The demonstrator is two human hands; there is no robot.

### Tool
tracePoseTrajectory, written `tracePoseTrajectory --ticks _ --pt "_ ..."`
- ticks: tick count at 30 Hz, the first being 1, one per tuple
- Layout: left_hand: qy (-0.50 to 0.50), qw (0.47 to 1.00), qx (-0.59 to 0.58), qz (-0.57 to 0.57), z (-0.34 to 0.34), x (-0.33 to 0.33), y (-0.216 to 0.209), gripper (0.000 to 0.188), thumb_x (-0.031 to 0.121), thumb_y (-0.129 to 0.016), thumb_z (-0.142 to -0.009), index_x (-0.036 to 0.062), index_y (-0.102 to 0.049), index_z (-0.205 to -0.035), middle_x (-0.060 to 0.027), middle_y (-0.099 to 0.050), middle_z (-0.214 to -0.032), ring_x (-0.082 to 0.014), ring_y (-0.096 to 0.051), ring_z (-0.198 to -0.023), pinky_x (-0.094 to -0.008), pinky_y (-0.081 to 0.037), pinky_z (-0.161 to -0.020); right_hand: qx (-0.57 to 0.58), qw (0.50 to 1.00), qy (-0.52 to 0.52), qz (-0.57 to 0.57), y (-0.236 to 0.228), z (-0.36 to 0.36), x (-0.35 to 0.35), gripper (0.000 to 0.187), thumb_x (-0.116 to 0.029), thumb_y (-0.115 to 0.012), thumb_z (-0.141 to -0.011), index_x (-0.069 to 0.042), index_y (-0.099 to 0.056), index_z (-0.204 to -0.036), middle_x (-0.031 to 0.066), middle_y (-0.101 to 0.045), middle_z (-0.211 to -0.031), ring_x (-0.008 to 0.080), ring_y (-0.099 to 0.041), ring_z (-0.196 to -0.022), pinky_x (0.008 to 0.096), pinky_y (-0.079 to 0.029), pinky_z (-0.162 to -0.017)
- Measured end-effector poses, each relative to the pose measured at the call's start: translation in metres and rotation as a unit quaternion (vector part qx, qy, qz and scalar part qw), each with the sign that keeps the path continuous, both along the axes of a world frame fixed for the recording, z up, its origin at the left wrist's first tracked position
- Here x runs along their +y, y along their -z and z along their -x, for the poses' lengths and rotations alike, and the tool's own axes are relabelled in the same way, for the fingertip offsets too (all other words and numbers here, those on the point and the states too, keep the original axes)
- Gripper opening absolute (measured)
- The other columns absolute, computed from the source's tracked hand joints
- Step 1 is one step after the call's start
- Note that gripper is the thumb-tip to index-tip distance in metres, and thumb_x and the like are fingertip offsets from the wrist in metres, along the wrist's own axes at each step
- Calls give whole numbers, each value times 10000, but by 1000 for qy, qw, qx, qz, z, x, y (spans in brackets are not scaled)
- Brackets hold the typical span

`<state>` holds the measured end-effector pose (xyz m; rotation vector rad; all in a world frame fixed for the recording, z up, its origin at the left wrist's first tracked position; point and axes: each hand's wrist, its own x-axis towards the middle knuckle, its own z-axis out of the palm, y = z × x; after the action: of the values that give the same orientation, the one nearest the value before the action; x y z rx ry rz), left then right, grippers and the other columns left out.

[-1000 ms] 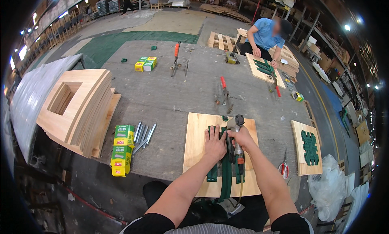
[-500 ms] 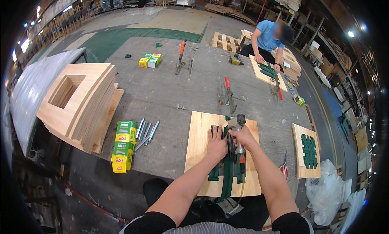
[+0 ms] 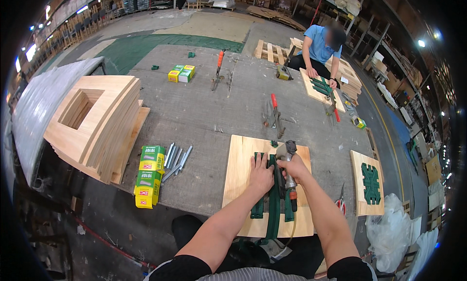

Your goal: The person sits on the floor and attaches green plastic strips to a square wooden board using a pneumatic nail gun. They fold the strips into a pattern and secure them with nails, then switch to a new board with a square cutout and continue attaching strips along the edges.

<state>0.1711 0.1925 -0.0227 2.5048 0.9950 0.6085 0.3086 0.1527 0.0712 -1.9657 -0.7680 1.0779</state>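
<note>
A light wooden panel lies in front of me, with dark green webbing straps running lengthwise over its middle. My left hand rests flat on the straps, fingers stretched out and pointing away from me. Closed around a grey air staple gun is my right hand. The gun stands over the straps just right of my left hand, and a hose trails from its orange-collared end toward me. Its nose is hidden behind the tool and my hand, so contact with the webbing cannot be seen.
Left on the grey table stand green-yellow staple boxes, loose staple strips and stacked wooden frames. Beyond the panel lies a red-handled clamp. At right are scissors and a webbed panel. A co-worker sits far right.
The staple gun has tilted and shifted slightly right and toward me in my right hand. My left hand has stayed nearly in place on the straps.
</note>
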Motion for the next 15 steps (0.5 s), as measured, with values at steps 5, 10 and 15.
tracePoseTrajectory --ticks 5,10,15 --pt "-7 1000 -12 -19 -1 -1 3 355 250 -674 -897 141 -768 -1222 -205 -404 -1613 -431 -288 -1533 -611 -159 -1264 -7 1000 8 -17 5 -3 -1 271 -100 -739 -924 -25 -577 -1127 47 -629 -789 124 -556 -510 323 -469 -433" --pt "-2 1000 -1 -14 0 -5 2 358 237 -688 -885 134 -769 -1218 -200 -416 -1603 -439 -300 -1523 -626 -180 -1254 -37 999 5 5 -3 -8 -7 287 -115 -740 -928 -33 -571 -1145 36 -614 -769 119 -554 -518 314 -463 -429" --pt "-5 1000 -25 -18 -1 -4 2 334 227 -689 -885 115 -762 -1191 -206 -430 -1586 -448 -295 -1523 -627 -189 -1253 -2 1000 11 18 -8 -13 -5 298 -144 -757 -930 -56 -594 -1164 39 -624 -841 132 -566 -548 316 -483 -457"
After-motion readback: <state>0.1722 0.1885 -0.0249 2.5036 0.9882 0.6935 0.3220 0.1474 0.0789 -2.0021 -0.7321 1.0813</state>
